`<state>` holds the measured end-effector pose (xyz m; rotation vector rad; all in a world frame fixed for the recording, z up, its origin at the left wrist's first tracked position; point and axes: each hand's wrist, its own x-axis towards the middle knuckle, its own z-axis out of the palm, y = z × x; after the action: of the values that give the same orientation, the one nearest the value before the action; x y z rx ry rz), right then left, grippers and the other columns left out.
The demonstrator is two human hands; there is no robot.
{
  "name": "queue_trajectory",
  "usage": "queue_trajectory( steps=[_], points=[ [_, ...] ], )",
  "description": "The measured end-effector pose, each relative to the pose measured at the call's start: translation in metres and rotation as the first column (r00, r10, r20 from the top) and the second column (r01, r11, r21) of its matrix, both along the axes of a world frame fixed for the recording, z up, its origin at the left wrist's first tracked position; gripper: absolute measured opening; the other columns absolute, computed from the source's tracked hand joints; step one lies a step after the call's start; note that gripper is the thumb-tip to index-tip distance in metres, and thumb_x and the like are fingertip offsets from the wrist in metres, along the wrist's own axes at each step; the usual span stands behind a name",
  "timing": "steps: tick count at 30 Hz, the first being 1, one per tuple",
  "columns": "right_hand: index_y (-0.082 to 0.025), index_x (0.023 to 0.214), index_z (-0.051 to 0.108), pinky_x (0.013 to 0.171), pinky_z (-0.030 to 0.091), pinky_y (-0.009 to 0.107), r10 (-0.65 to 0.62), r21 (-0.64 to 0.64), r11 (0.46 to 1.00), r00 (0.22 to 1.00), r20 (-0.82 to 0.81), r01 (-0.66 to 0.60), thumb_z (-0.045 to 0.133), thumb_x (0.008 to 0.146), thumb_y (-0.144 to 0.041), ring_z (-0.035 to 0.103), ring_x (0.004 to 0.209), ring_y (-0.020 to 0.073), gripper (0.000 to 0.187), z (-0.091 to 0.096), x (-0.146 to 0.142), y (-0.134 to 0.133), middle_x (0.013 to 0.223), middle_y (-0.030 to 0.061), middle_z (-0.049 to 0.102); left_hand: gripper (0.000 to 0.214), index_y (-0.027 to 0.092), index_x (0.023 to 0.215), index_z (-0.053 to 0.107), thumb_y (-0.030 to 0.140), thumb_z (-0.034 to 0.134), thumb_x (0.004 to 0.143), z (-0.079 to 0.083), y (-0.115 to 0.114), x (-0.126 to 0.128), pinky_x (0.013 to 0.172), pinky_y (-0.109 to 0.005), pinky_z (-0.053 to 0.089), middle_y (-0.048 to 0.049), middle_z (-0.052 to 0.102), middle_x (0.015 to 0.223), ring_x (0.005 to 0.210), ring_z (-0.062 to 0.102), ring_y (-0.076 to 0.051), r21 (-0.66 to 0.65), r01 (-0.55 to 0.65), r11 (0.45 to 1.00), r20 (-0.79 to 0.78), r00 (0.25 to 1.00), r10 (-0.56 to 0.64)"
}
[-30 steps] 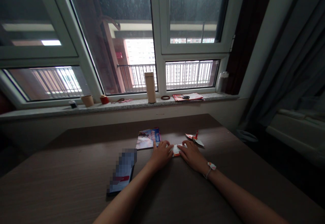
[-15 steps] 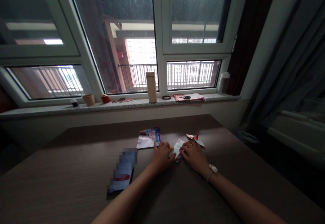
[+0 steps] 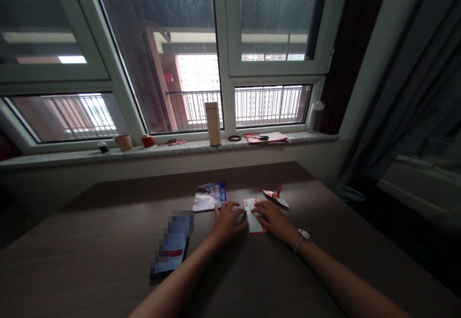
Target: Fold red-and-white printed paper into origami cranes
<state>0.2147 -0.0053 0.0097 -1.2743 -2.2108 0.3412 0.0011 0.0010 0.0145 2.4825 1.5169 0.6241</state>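
A small white sheet of paper with red print [image 3: 254,216] lies flat on the brown table [image 3: 108,241] between my two hands. My left hand [image 3: 226,222] rests at its left edge, fingers curled down onto the paper. My right hand [image 3: 272,218] presses on its right side with fingers bent and spread; a bracelet sits on that wrist. A folded paper crane [image 3: 275,196] stands just beyond my right hand. A colourful booklet [image 3: 211,196] lies just beyond my left hand.
A dark flat object [image 3: 173,246] lies on the table to the left of my left forearm. On the window sill [image 3: 180,149] stand a tall beige flask [image 3: 213,124], small cups, scissors on red papers and a jar. Curtains hang at the right.
The paper was folded small under my fingers a second ago; it was turned up and now lies as a longer flat sheet between my hands.
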Motion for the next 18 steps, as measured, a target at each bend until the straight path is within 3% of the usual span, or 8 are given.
queue_trajectory(
  steps=[18],
  points=[
    [-0.027, 0.117, 0.065, 0.105, 0.035, 0.039, -0.018, 0.023, 1.0, 0.999, 0.038, 0.017, 0.051, 0.09, -0.024, 0.047, 0.121, 0.0215, 0.031, -0.0101, 0.0012, 0.0043, 0.125, 0.007, 0.057, 0.036, 0.032, 0.113, 0.063, 0.042, 0.066, 0.079, -0.0048, 0.0025, 0.0006, 0.108, -0.069, 0.009, -0.0048, 0.052, 0.134, 0.129, 0.037, -0.032, 0.018, -0.079, 0.997, -0.028, 0.996, 0.079]
  ],
)
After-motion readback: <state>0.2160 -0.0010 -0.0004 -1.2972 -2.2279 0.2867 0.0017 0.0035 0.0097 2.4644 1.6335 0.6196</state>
